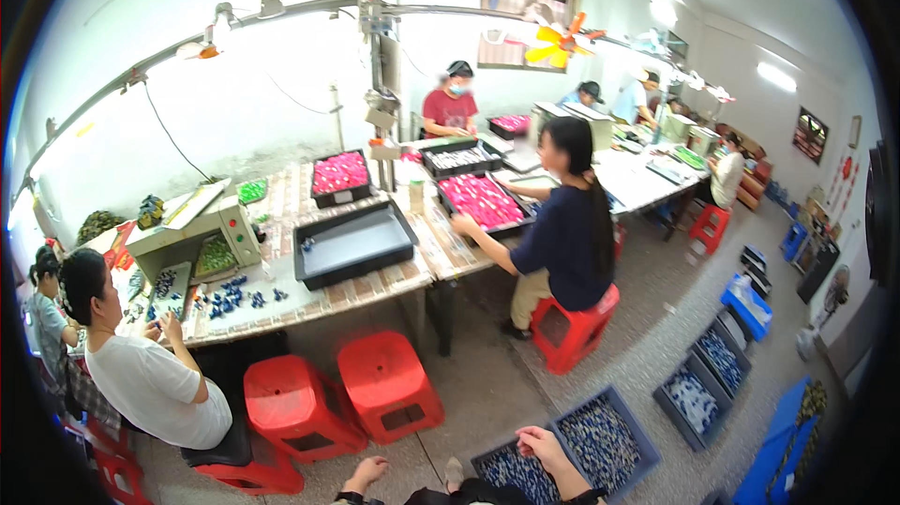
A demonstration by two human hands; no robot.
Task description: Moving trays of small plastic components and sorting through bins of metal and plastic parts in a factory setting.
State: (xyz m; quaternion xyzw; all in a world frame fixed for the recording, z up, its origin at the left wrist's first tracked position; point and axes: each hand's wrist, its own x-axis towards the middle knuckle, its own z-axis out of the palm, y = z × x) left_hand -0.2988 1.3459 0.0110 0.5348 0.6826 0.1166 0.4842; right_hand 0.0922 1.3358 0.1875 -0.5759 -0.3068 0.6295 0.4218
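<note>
My left hand is at the lower edge, its fingers loosely bent and slightly apart, with nothing seen in it. To the right, my right hand hovers above two dark trays on the floor; its fingers curl loosely and no held thing shows. Small dark blue and pale pieces fill the larger tray beside my right forearm. Similar pieces fill the nearer tray, which my right arm partly covers. Whether either hand touches a tray cannot be made out.
Red stools stand ahead, before a long worktable bearing an empty black tray. A person in dark blue sits handling pink pieces; a person in white works at left. More trays and a blue crate lie on the right floor.
</note>
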